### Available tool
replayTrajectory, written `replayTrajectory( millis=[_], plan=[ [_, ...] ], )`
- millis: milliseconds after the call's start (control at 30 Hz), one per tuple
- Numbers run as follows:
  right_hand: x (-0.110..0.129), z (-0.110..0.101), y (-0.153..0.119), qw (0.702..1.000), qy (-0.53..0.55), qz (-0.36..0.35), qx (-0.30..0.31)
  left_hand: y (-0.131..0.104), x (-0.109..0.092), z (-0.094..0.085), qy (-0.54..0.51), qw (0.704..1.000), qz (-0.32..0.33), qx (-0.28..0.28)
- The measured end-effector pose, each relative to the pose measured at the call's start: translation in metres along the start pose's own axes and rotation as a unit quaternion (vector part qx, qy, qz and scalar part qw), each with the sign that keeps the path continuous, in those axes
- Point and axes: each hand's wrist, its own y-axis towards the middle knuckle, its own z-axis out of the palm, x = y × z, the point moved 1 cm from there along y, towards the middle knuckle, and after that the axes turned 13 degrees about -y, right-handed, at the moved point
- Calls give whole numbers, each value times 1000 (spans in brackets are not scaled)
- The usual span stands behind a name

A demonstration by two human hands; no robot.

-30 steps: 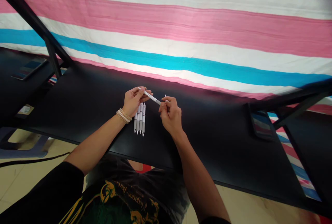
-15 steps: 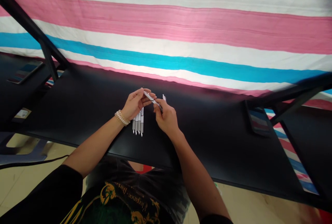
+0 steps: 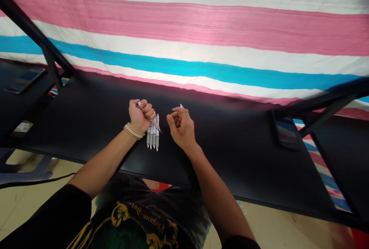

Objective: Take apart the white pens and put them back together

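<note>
My left hand (image 3: 141, 114) is closed in a fist around a white and grey click pen (image 3: 155, 125). The thumb lies at the pen's top end, and the tip points down to the right. Just beneath it, several similar pens (image 3: 152, 138) lie side by side on the black table (image 3: 230, 145), tips toward me. To the right, my right hand (image 3: 182, 127) hovers with its fingers loosely bent and apart, nothing visible in them. Past its fingers shows the end of another white pen (image 3: 181, 106), mostly hidden by the hand.
A striped pink, white and blue cloth (image 3: 184, 25) hangs behind the table. Black metal bars (image 3: 52, 62) stand at the left, and others (image 3: 325, 102) at the right. A dark phone-like slab (image 3: 285, 129) lies at the right, another (image 3: 25, 79) far left.
The pen has passed from between both hands into my left fist, which moved left and turned the tip down. My right hand has let go of it and its fingers have loosened.
</note>
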Motion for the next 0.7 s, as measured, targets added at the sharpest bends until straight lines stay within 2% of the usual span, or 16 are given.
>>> replayTrajectory(
  millis=[267,467,600,700],
  plan=[
    [-6,-8,4,999,-13,14,-39,4,-6,-5,-21,999,47,6],
    [-14,-17,8,996,-23,36,-78,7,-14,-5,-25,999,15,38],
    [-15,-22,10,994,-26,43,-94,3,-11,-4,-25,998,-21,52],
    [-16,-24,10,994,-25,47,-100,1,-6,-5,-29,998,-24,50]
  ],
)
